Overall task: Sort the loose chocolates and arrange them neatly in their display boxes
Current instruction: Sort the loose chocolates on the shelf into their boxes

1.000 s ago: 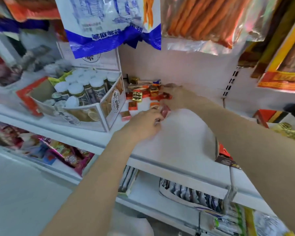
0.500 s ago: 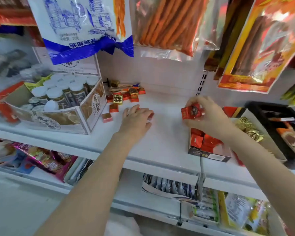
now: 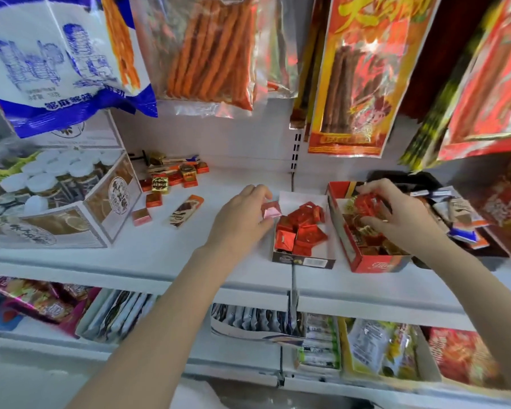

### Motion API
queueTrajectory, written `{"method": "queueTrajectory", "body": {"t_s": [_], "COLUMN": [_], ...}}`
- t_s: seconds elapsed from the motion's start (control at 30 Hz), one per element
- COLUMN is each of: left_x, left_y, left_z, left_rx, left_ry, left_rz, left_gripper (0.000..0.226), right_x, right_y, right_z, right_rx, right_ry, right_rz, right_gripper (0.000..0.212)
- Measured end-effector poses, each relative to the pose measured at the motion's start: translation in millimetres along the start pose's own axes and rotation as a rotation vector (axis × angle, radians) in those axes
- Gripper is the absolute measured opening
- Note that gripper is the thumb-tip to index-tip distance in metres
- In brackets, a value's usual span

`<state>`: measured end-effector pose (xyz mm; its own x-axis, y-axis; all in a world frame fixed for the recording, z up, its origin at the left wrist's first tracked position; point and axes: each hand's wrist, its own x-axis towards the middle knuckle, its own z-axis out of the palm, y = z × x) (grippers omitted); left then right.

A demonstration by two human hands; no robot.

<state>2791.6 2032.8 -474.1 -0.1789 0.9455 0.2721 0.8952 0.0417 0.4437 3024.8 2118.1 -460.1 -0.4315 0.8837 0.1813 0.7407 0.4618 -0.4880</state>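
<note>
While your left hand (image 3: 242, 219) pinches a pink chocolate (image 3: 271, 210) at the dark box (image 3: 303, 261) and your right hand (image 3: 396, 219) grips a red chocolate (image 3: 366, 205) over the red box (image 3: 375, 262), lay each flat, matching its neighbours' colour.

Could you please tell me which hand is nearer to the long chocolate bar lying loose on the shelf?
Left. The left hand holds a pink chocolate just right of the bar; the right hand is farther right, over the red box.
</note>
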Motion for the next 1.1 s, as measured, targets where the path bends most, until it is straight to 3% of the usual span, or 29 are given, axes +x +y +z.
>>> {"method": "queueTrajectory", "body": {"t_s": [0.2, 0.37, 0.43, 0.53, 0.63, 0.83, 0.97, 1.1], "left_x": [0.7, 4.3, 6.0, 6.9, 5.9, 5.3, 10.2, 8.6], "left_y": [17.1, 23.4, 26.4, 29.8, 30.0, 33.5, 28.1, 2.5], "left_z": [0.7, 7.3, 8.7, 9.8, 11.7, 21.6, 18.1, 7.1], "left_rx": [-0.074, -0.094, -0.12, -0.168, -0.197, -0.171, -0.197, -0.007], "left_ry": [-0.037, -0.088, -0.1, -0.122, -0.152, -0.313, -0.207, -0.113], "left_rz": [0.035, 0.02, 0.019, 0.035, 0.059, 0.122, 0.07, 0.043], "left_gripper": [0.036, 0.034, 0.035, 0.034, 0.031, 0.04, 0.042, 0.036], "right_x": [6.6, 1.3, 0.8, -0.9, -4.4, -6.7, 0.8, 7.6], "right_y": [9.3, 5.3, 5.0, 4.2, -0.8, -13.1, -24.8, -43.4], "right_z": [-18.2, -12.3, -6.9, -7.0, -8.2, 11.0, 14.5, 29.2], "right_rx": [0.253, 0.229, 0.025, -0.189, -0.175, -0.166, -0.129, -0.091], "right_ry": [0.306, 0.044, -0.02, 0.002, 0.078, -0.005, 0.035, 0.009], "right_rz": [0.117, 0.149, 0.061, -0.047, -0.087, -0.165, -0.191, -0.236], "right_gripper": [0.038, 0.034, 0.036, 0.04, 0.044, 0.042, 0.034, 0.031]}}
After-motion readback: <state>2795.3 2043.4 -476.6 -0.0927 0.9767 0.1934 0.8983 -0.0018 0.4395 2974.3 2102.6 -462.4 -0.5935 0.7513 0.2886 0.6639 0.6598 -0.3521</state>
